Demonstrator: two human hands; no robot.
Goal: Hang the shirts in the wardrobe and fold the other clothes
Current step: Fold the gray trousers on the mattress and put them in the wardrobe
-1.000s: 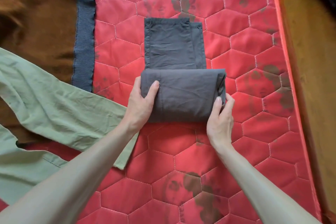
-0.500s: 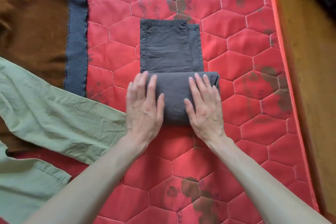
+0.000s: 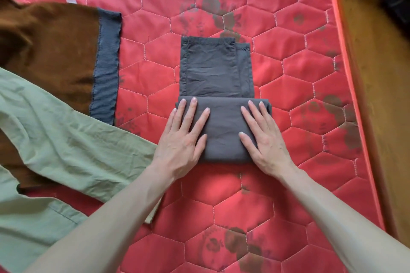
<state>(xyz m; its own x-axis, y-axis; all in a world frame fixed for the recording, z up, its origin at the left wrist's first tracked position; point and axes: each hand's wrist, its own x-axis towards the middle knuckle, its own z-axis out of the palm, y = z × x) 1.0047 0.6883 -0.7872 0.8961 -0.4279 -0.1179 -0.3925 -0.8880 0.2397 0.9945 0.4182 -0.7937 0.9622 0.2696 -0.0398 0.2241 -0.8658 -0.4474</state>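
Pressing: both flat palms, left hand (image 3: 182,139), right hand (image 3: 265,139) | dark grey garment (image 3: 216,68), half-rolled, smooth

Both bare forearms reach toward 12 o'clock, the left hand (image 3: 182,139) and right hand (image 3: 264,139) lying palm-down side by side, fingers straight, slightly spread, pressing flat.

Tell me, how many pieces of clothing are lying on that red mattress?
3. Grey trousers in the middle, under both hands; a brown sweater at the far left; a green garment overlapping it, nearer the person. More may lie beyond the left edge.
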